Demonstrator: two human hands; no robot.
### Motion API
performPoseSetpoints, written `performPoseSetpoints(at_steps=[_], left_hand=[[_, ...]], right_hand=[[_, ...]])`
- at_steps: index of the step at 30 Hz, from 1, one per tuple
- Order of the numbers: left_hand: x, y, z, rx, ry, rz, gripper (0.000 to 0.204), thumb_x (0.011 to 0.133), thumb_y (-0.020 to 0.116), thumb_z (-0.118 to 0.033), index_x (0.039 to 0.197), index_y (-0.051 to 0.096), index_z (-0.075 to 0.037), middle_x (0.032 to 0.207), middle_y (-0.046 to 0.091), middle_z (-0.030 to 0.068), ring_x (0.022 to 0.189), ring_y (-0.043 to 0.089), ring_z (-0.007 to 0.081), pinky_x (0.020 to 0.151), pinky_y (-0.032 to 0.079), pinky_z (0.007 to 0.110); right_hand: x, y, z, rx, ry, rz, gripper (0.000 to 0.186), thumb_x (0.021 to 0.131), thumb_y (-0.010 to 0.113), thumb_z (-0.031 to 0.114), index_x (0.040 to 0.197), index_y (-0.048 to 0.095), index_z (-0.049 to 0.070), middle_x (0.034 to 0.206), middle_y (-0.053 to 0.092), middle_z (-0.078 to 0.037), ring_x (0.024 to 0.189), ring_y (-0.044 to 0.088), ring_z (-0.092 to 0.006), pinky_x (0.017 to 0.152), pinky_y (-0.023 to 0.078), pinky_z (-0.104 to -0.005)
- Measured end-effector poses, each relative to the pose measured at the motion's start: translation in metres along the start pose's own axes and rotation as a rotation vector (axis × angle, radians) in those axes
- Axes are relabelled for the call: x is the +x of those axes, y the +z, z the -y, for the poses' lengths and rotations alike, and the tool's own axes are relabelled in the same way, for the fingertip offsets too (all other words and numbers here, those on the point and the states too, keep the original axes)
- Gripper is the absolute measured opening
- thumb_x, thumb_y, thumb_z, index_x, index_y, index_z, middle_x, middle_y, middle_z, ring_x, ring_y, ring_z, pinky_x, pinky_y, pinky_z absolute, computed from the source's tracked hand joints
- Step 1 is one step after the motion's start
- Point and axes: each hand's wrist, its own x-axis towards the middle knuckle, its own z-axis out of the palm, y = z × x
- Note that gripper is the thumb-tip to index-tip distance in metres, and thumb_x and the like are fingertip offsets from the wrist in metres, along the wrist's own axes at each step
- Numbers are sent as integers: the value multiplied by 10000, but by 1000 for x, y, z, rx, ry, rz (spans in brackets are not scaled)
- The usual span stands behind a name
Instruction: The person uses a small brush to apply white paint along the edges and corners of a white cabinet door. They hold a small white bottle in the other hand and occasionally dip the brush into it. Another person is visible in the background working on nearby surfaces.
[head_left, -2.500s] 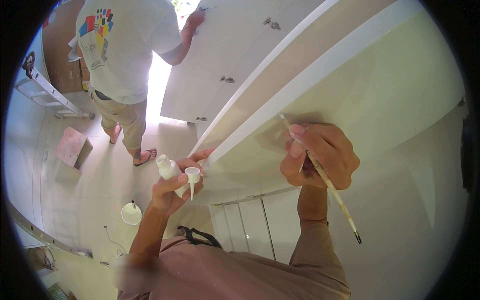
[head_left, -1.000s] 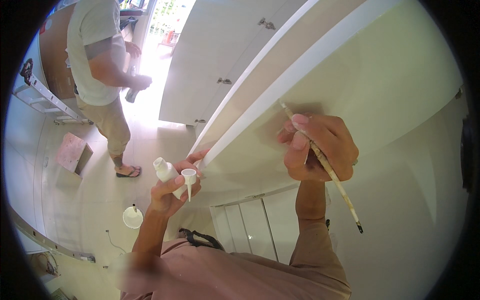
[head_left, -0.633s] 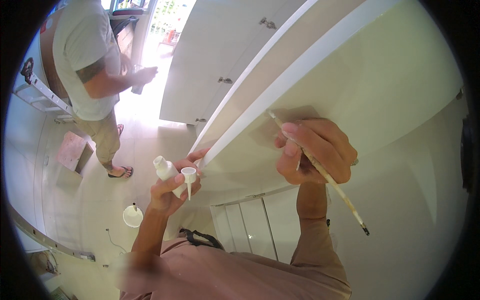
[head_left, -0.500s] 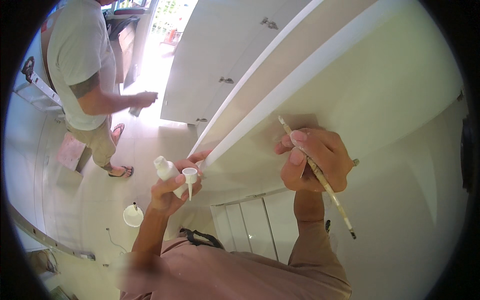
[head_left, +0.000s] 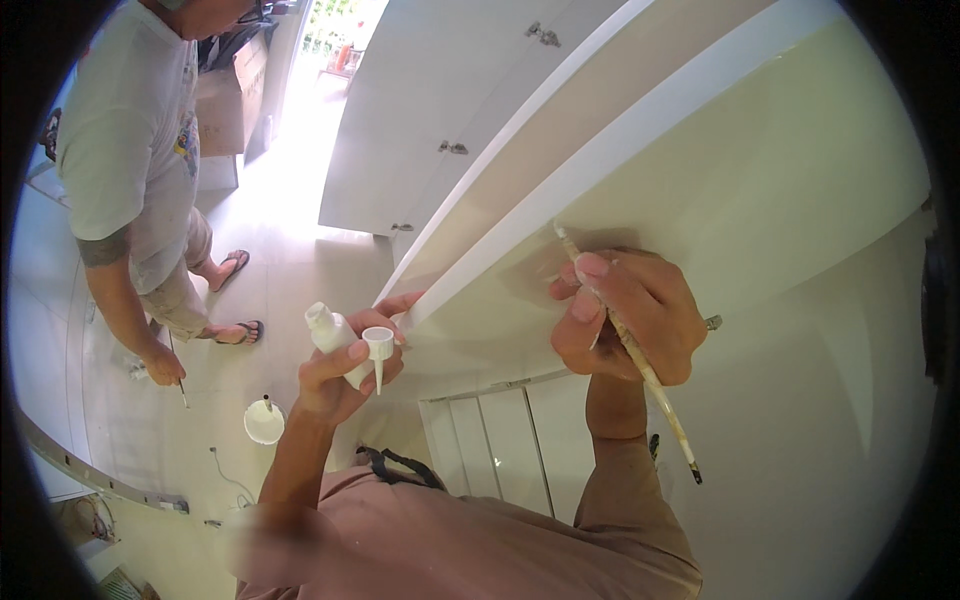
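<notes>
My left hand (head_left: 340, 385) is closed around a small white bottle (head_left: 330, 328), with a white cap with a long nozzle (head_left: 379, 345) held beside it; some fingertips rest on the edge of the white board (head_left: 500, 245). My right hand (head_left: 630, 315) grips a thin, paint-stained brush (head_left: 657, 396), its white tip on or very close to the pale underside (head_left: 760, 160) just right of that edge. I cannot tell whether the tip touches.
A co-worker (head_left: 135, 150) in a white shirt stands at the left, holding a thin tool. Beyond are a white hinged door (head_left: 390, 120), a bright doorway and a cardboard box (head_left: 220, 115). A white bucket (head_left: 266, 426) with a handle sticking out sits on the tiled floor, near a cable.
The co-worker has turned and moved left, lowering an arm. My right hand and brush have shifted slightly along the board. My left hand has barely moved.
</notes>
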Motion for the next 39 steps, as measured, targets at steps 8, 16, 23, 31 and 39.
performPoseSetpoints(at_steps=[8, 16, 23, 31, 39], left_hand=[[0, 0, 2, -16, 11, 9, 400, 812, 645, -334, 1029, 624, 2, 1353, 415, 262, 469, 431, 76, 540, 350, 255], [0, -1, 2, -54, 10, 23, 371, 821, 632, -299, 1035, 649, 4, 1455, 336, 264, 481, 440, 55, 583, 401, 242], [1, -3, 4, -32, 16, 5, 381, 808, 637, -316, 1021, 640, 0, 1415, 358, 259, 472, 441, 66, 565, 384, 245], [1, -1, 5, -6, 17, 2, 427, 791, 655, -351, 1013, 609, 12, 1389, 368, 235, 471, 440, 93, 518, 357, 256], [5, 1, 4, -36, 28, 22, 379, 810, 632, -296, 1032, 638, 10, 1458, 312, 247, 491, 443, 67, 553, 389, 235]], right_hand=[[5, -4, -4, 22, -108, 86, 309, 590, 711, -12, 898, 716, 8, 716, 627, -59, 530, 610, -177, 515, 533, -284], [8, 0, -6, 14, -168, 131, 286, 592, 749, 12, 876, 718, 5, 679, 608, -60, 488, 581, -157, 461, 498, -262], [5, 4, -6, 17, -170, 87, 295, 570, 685, -3, 863, 718, 7, 668, 601, -56, 472, 567, -152, 440, 479, -254], [4, 0, -7, 17, -153, 134, 295, 612, 747, 23, 904, 709, 1, 685, 617, -60, 519, 602, -176, 480, 505, -270], [5, 1, -11, 19, -143, 100, 272, 625, 707, -9, 896, 702, -4, 677, 624, -65, 528, 610, -179, 500, 521, -281]])
